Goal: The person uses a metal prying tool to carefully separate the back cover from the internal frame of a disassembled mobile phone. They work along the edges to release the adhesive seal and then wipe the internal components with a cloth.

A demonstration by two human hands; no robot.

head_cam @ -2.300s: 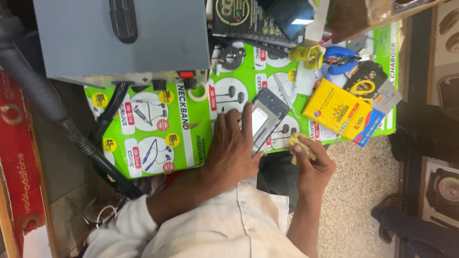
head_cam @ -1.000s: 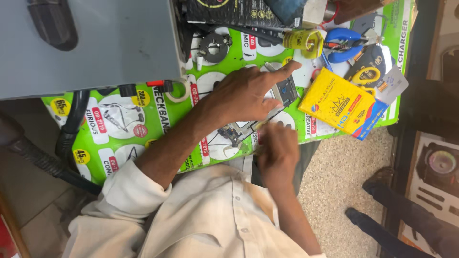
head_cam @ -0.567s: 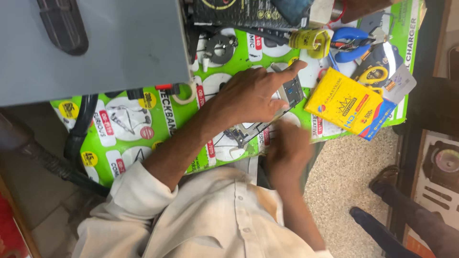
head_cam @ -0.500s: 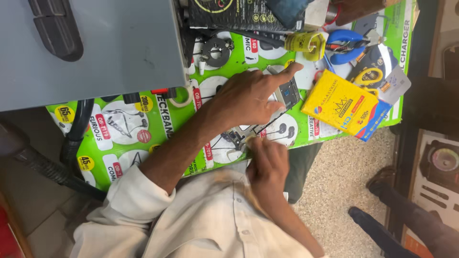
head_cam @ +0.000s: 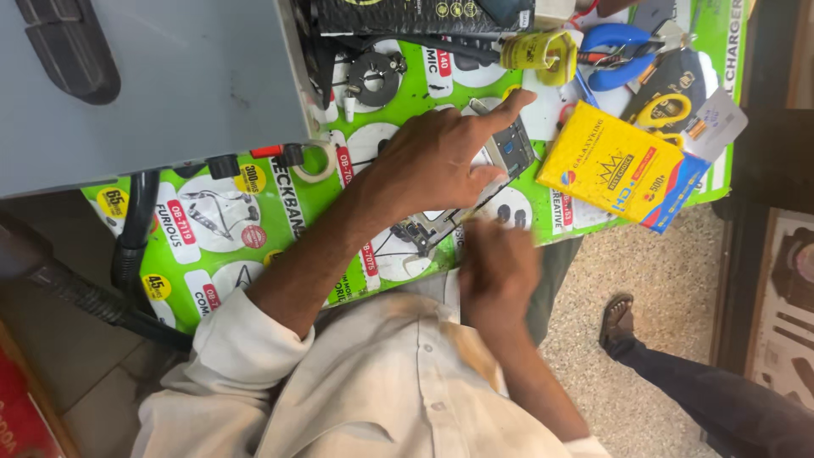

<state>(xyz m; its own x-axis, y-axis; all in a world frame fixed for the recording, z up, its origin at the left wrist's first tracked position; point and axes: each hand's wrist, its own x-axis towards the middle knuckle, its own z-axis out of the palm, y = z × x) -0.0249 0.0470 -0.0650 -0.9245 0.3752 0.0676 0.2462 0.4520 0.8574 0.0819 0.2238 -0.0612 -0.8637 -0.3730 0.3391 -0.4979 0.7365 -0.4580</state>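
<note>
While spread flat, left hand (head_cam: 441,157) pressed opened phone (head_cam: 475,191) onto green mat (head_cam: 212,254); right hand (head_cam: 498,267) blurred, grip indiscernible.

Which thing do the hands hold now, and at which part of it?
The left hand presses flat on an opened phone, fingers over its upper end. The right hand touches its lower edge; its grip is blurred.

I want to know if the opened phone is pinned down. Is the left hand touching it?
Touching. The head view shows the left hand lying flat on the opened phone, its index finger stretched across the upper end, with no gap visible between them.
</note>
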